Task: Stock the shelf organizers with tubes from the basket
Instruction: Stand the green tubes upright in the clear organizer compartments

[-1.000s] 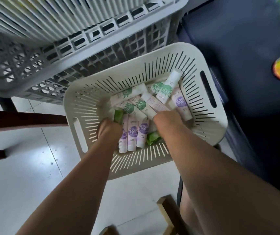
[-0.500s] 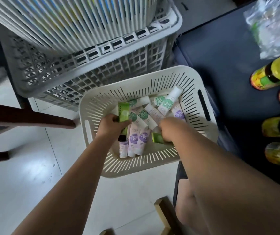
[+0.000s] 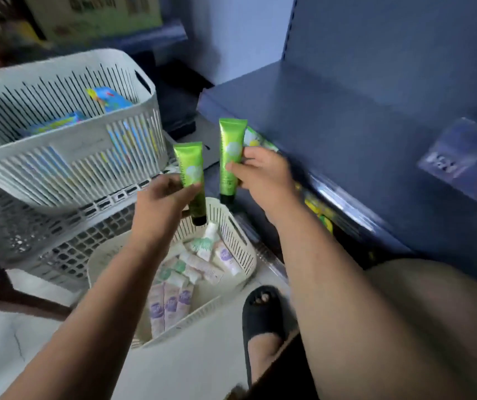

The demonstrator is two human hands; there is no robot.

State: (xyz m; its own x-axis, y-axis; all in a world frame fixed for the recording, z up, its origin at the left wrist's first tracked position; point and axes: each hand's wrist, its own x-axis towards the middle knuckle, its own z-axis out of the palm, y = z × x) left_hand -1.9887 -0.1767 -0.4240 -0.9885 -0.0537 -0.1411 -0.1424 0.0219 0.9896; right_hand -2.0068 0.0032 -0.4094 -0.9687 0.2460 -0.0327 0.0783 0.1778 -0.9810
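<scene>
Dark blue shelving [image 3: 347,111] fills the right side, smeared by motion. At its far right sits a clear plastic organizer [image 3: 459,151] whose contents and label are too blurred to make out. On the floor below stands a cream slotted basket [image 3: 241,246], its near-left part hidden behind the left forearm. The white tubes [image 3: 170,306] lying in it carry purple or green round marks, but no lettering can be read. The left hand [image 3: 160,200] is raised above the basket and pinches a green tube [image 3: 192,177] around its middle, crimped end up, black cap down. Just beside it, nearer the shelf edge, the right hand [image 3: 263,174] grasps a second green tube [image 3: 230,154] the same way up, thumb across its front. Each green tube shows a pale round patch with illegible print, and the two do not touch. Behind the right hand pokes a pale yellow-green pack [image 3: 256,138], mostly hidden. At left a grey slatted bin [image 3: 58,166] holding bright blue packets [image 3: 107,98] sits over a grey lattice crate [image 3: 67,249]. Yellow-green goods [image 3: 319,210] on the lower shelf are a blur. A foot in a black slipper [image 3: 260,316] stands beside the basket.
</scene>
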